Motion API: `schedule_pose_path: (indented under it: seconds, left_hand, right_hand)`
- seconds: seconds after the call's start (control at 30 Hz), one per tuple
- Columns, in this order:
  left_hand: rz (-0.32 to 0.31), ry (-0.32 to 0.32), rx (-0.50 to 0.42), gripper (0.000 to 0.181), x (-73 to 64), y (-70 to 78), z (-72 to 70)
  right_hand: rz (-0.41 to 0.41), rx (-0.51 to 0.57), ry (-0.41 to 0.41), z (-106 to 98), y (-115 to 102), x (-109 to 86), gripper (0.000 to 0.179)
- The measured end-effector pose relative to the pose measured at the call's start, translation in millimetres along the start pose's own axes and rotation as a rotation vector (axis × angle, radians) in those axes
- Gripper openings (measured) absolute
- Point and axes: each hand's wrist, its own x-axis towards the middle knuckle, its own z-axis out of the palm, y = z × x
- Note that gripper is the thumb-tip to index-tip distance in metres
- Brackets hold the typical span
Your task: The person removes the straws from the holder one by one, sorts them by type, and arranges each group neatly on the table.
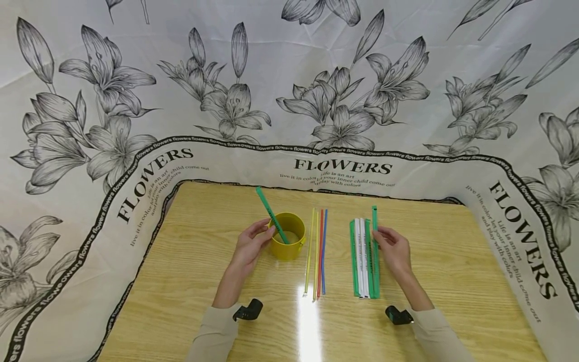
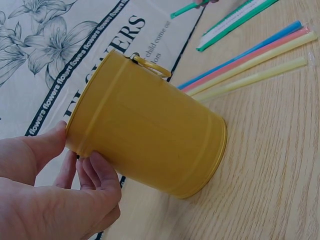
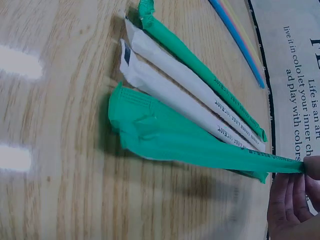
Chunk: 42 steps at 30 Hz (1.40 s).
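Observation:
My left hand [image 1: 247, 247] pinches the rim of a small yellow metal bucket [image 2: 145, 125] between thumb and fingers; the bucket stands on the table. A green paper-wrapped straw [image 1: 267, 205] leans inside it, its upper end sticking out past the rim. With thumb and fingertips, my right hand [image 1: 395, 251] pinches another green wrapped straw [image 3: 200, 155] near its far end, lifting that end. Next to that straw lie two white wrapped straws [image 3: 180, 92] and more green ones [image 3: 200, 67], side by side on the table.
Between the bucket and the wrapped straws lie two yellow straws [image 1: 309, 254], a red straw [image 1: 320, 251] and a blue straw [image 1: 324, 251] in clear sleeves. A flower-printed cloth [image 1: 244, 161] walls the wooden table [image 1: 190, 221] at the back and sides.

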Motion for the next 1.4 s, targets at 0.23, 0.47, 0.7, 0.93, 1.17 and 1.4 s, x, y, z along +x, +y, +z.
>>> schedule_pose_path:
  seconds: [0.23,0.47,0.7,0.93,1.17,1.4]
  left_hand:
    - [0.002,-0.002,0.003,0.039,1.0,-0.3,-0.8]
    - [0.007,-0.005,0.008,0.04,0.8,0.1,-0.8]
    - [0.016,-0.006,0.011,0.04,0.2,1.3,-0.4]
    - [0.014,0.003,0.005,0.039,-0.2,1.7,0.3]
    - [0.006,-0.001,-0.005,0.04,-0.9,0.1,-0.7]
    - [0.003,0.0,0.009,0.04,-0.9,0.1,-0.6]
  right_hand:
    - [0.022,-0.026,0.015,-0.8,8.4,1.6,0.042]
    - [0.015,-0.103,0.026,-1.5,18.7,4.9,0.04]
    - [-0.046,-0.194,0.048,0.6,25.5,8.2,0.033]
    - [-0.102,-0.272,0.054,3.9,30.0,9.8,0.03]
    - [-0.09,-0.285,0.032,3.2,31.1,8.5,0.029]
    - [-0.085,-0.267,0.045,3.7,24.1,9.3,0.029]
